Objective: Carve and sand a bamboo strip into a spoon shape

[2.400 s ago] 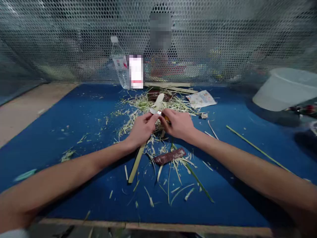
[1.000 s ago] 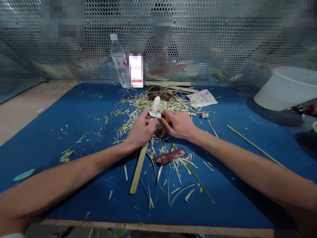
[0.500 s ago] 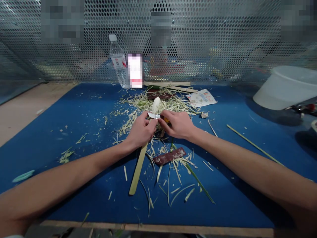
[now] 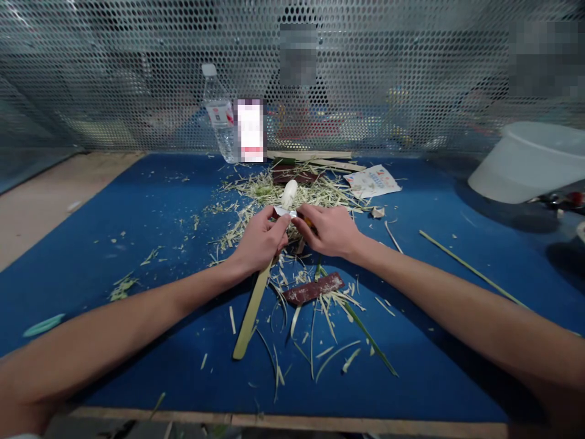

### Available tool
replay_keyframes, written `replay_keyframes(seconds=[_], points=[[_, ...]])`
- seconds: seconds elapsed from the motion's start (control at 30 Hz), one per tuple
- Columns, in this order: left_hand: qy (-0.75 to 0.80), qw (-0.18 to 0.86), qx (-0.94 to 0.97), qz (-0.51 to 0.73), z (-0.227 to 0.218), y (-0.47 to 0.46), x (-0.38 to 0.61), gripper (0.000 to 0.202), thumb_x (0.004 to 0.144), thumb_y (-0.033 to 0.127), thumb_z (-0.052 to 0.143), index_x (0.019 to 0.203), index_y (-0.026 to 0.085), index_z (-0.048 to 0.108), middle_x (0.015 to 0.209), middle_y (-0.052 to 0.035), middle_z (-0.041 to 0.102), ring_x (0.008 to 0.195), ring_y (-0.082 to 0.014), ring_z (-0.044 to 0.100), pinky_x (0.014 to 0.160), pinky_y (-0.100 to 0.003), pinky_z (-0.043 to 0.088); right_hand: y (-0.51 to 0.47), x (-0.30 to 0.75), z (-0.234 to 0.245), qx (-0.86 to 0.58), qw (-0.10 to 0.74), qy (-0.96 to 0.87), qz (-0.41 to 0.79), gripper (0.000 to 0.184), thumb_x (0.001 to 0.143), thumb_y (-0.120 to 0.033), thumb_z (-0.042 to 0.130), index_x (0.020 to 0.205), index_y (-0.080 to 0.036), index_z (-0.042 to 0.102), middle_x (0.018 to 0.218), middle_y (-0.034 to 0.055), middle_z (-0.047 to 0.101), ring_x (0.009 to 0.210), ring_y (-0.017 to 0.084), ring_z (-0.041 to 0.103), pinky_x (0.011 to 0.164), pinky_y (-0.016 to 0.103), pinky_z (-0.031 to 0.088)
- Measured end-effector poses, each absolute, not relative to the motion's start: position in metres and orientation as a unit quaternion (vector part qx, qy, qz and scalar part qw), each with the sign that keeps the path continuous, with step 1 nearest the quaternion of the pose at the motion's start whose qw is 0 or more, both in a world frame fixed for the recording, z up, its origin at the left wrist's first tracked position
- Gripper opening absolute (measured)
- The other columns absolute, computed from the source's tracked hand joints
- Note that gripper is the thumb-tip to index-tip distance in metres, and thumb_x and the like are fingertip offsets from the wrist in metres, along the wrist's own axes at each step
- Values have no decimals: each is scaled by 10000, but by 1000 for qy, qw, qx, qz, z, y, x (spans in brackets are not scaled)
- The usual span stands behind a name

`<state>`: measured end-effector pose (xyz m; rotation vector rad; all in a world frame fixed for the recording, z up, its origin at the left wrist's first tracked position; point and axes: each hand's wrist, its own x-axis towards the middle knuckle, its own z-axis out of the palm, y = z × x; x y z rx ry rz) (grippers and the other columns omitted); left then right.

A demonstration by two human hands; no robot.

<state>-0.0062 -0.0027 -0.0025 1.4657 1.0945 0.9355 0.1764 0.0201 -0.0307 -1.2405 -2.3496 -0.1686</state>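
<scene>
While the left hand (image 4: 261, 241) pinches a pale strip (image 4: 252, 314), the right hand (image 4: 329, 230) clasps a knife (image 4: 282, 211); far: shavings (image 4: 320, 195).

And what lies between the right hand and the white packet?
Thin, pale shavings, loosely scattered over the blue mat, lie between the right hand and the packet in the head view.

The left arm (image 4: 150, 311) is slanting inward from the near-left corner of the tabletop (image 4: 183, 372), the right arm (image 4: 439, 289) from the near-right corner. Well in from the near edge, the left hand (image 4: 260, 242) is pinching, thumb (image 4: 281, 225) forward; just beside it, the right hand (image 4: 331, 231) is gripping with curled fingers (image 4: 316, 213).
</scene>
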Motion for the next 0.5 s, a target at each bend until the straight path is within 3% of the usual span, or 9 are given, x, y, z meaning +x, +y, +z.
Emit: replay_keyframes(seconds=[0.2,0.5], points=[[473,496,610,397,-2,0,-6,149,949,346,553,908,205,525,400,98,408,346,-62,317,394,-221,228,17,172,-31,-478,245,-838,-95,454,1039,-500,260,1029,-200,602,871,66,748,562,144,543,543,314,173],[518,445,609,403,3,-1,-2,295,919,370,599,721,225,436,429,71,428,376,-63,346,404,-230,234,16,171,-30,-502,253,-818,-122,456,1046,-487,271,1031,-199,624,899,77,748,609,154,593,542,315,154]])
